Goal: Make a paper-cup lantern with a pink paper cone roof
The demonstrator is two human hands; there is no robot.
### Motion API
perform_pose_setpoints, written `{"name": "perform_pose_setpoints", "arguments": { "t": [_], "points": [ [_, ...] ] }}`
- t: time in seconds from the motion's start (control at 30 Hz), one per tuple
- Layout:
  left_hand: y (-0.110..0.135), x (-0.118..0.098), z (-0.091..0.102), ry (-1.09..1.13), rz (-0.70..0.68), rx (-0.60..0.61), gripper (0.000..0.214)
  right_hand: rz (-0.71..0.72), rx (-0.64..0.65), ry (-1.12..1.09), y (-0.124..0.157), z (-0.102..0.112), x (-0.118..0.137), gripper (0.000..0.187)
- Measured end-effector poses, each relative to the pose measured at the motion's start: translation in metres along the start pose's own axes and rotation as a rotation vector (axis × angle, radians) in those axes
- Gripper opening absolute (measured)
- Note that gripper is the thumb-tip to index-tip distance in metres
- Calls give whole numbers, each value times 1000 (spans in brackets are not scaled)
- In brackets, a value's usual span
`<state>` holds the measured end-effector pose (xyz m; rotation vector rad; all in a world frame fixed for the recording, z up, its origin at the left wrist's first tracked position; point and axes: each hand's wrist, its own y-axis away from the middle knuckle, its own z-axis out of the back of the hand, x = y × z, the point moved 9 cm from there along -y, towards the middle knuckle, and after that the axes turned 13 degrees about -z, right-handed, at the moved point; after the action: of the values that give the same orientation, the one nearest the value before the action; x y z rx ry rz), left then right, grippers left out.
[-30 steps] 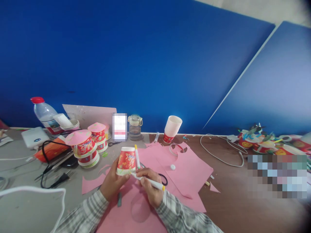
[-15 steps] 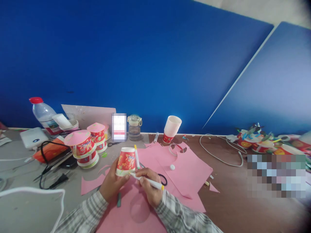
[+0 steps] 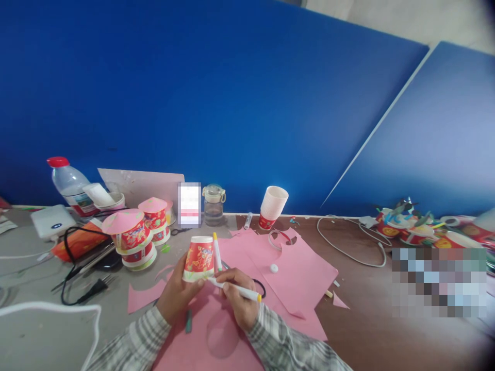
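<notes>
My left hand (image 3: 174,299) grips an upside-down red printed paper cup (image 3: 198,258), pressing its rim onto pink paper (image 3: 286,268). My right hand (image 3: 237,301) is closed on a white marker with a yellow end (image 3: 235,289); the marker's tip touches the cup's rim. A second white marker with a yellow cap (image 3: 217,251) stands against the cup's right side.
Paper-cup lanterns with pink cone tops (image 3: 131,238) stand to the left, beside a black power cord (image 3: 79,268) and a water bottle (image 3: 69,184). A stack of cups (image 3: 273,205), a glass jar (image 3: 214,204) and a white cable (image 3: 348,242) lie behind. Craft clutter (image 3: 417,229) fills the right.
Both hands, the cup and the marker stay almost still. The view has tilted slightly.
</notes>
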<state>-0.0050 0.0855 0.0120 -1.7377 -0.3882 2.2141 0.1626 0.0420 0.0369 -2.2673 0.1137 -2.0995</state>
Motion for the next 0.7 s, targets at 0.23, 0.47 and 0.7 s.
{"name": "perform_pose_setpoints", "arguments": {
  "t": [0.23, 0.47, 0.7],
  "points": [
    [0, -2, -2, -19, -15, 17, 89, -10, 22, -11, 1, -2, -1, 19],
    [1, -3, -1, -48, -17, 19, 87, -50, 32, -33, 0, -3, -5, 19],
    [1, 1, 2, -13, 9, 2, 85, -66, -36, -61, -2, 6, -2, 21]
  ]
}}
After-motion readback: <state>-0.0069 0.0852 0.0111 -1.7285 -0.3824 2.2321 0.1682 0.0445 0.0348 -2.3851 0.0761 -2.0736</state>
